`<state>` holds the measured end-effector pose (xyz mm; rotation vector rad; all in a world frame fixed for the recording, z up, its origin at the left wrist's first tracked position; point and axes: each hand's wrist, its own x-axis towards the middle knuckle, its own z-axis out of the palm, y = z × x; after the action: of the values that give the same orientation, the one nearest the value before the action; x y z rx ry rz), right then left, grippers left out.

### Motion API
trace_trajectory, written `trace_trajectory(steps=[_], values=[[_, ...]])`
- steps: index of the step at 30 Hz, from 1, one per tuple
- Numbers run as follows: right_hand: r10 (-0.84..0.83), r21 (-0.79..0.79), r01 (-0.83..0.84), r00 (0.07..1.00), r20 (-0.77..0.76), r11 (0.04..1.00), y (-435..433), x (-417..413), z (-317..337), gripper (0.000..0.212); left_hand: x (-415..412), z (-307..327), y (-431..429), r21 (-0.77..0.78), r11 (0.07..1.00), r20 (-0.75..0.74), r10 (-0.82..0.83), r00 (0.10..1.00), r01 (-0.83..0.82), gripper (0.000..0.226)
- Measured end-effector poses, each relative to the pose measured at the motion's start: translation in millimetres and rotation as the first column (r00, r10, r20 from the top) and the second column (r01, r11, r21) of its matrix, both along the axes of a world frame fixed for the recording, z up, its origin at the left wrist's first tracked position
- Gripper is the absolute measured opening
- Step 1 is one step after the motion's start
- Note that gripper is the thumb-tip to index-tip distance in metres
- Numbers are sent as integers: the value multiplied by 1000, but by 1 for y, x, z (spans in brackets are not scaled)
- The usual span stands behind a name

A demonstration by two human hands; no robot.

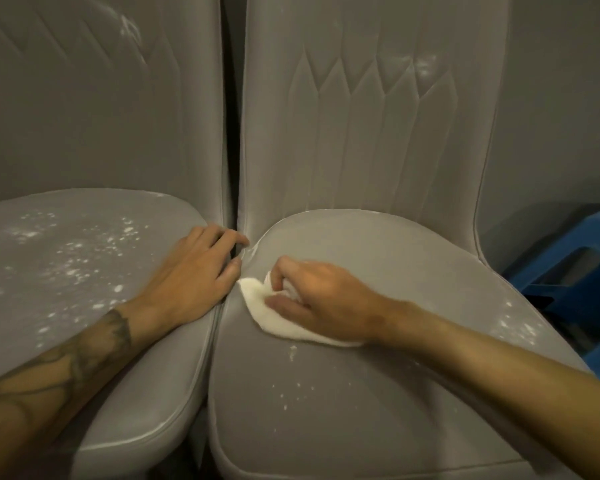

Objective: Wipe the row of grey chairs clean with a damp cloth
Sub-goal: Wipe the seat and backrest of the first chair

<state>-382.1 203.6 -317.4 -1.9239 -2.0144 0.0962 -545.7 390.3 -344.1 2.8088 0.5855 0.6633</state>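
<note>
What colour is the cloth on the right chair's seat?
White, or off-white. The cloth shows plainly in the head view, gripped by the right hand.

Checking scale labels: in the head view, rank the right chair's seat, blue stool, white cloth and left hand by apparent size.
1. Right chair's seat.
2. Blue stool, partly cut off by the frame.
3. Left hand and white cloth look alike; the right hand covers part of the cloth, so I leave them unranked.

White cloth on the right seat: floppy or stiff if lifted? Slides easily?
Likely floppy: the white cloth bunches under the right hand and drapes flat on the seat. Probably light; should slide on that smooth-looking upholstery.
</note>
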Motion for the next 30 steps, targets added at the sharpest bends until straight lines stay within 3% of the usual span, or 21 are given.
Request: trace_trajectory(steps=[3, 5, 9, 11, 13, 17, 19, 21, 24, 27, 30], values=[[-210, -102, 214, 976, 49, 972, 30, 19, 11, 25, 1, 1, -1, -4, 1000, -9, 12, 1000, -12, 30], [-280, -84, 285, 958, 65, 955, 47, 16, 9, 26, 1, 2, -2, -5, 1000, -20, 17, 1000, -17, 31], [-18, 50, 18, 1000, 11, 999, 20, -24, -3, 20, -1, 3, -1, -23, 1000, -24, -2, 1000, 1, 30], [77, 40, -77, 997, 7, 996, 2, -28, -2, 20, -1, 3, -1, -21, 1000, -28, 3, 1000, -4, 30], [36, 11, -36, 998, 42, 999, 8, -18, 2, 22, -1, 4, -1, -20, 1000, -34, 10, 999, -11, 31], [-246, -52, 249, 968, 50, 967, 35, -2, 10, 26, -1, 5, -3, -17, 1000, -39, 10, 999, -11, 31], [-206, 12, 206, 977, 45, 979, 27, -21, 4, 24, -1, 5, -2, -9, 1000, -41, 3, 999, -4, 31], [-48, 84, 45, 998, 33, 995, 3, -48, -1, 23, -2, 5, -2, 0, 1000, -48, -3, 999, 4, 30], [56, 34, -57, 998, 42, 998, -22, -56, 4, 21, -3, 8, -3, 4, 1000, -53, -2, 999, 2, 30], [-148, 11, 148, 986, 78, 989, -15, -22, 10, 24, -6, 12, -5, 1, 1000, -74, 7, 997, -7, 32], [-390, -26, 393, 918, 65, 919, -6, -3, 10, 28, -10, 15, -9, -27, 999, -90, 35, 995, -38, 38]])
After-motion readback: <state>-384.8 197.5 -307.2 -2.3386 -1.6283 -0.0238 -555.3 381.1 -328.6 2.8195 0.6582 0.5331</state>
